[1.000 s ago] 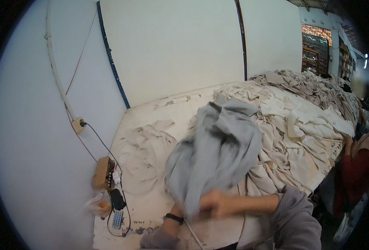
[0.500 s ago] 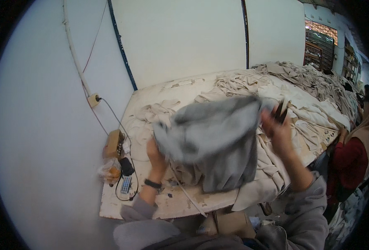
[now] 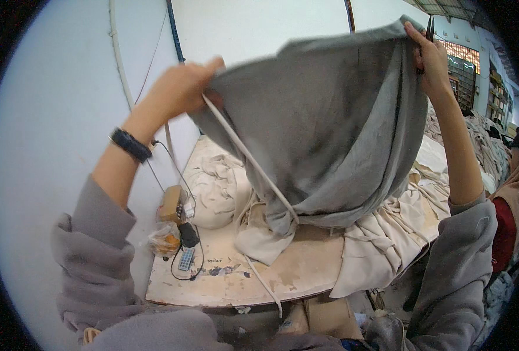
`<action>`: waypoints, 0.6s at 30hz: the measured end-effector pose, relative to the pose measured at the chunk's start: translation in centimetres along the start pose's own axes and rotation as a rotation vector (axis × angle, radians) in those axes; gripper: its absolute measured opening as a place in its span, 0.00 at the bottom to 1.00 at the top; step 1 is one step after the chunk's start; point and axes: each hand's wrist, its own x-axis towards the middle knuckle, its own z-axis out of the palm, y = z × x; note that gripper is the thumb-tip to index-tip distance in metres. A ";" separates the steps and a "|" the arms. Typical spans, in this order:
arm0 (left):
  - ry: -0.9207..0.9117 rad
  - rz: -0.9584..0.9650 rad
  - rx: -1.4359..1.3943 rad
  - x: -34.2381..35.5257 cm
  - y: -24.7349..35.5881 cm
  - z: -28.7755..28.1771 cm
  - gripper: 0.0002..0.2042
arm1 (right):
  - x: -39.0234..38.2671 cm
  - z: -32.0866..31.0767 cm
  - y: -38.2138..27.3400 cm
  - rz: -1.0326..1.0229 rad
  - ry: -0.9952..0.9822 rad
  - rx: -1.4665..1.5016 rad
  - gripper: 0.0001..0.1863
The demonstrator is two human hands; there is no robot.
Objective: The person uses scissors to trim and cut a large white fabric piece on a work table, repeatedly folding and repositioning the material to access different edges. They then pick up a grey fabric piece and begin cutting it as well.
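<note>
A: What fills most of our view?

B: The grey garment (image 3: 324,128), held up across the upper centre of the frame. It hangs down from our two hands and its lower folds drape toward the worktable (image 3: 306,269) at lower centre.

A: And under it?

B: Heaps of beige cloth (image 3: 388,234) lie across the table, running off to the right edge of the frame.

A: How do we hold the garment?

B: Our left hand (image 3: 180,88), upper left of centre, is clenched on its top left edge. Our right hand (image 3: 429,55), at upper right, pinches the top right corner, with a dark slim tool (image 3: 430,29) in the same hand. So the garment spans between both grips and sags below them.

A: Anything smaller?

B: A white drawstring (image 3: 247,158) runs diagonally down from the left hand. A black wristband (image 3: 130,144) sits on our left wrist, and a small remote (image 3: 185,258) lies at the table's lower left.
</note>
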 end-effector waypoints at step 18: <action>0.768 -0.370 -0.018 -5.0 -0.2 0.6 0.17 | -7.9 0.0 1.7 0.029 -0.039 -0.128 0.18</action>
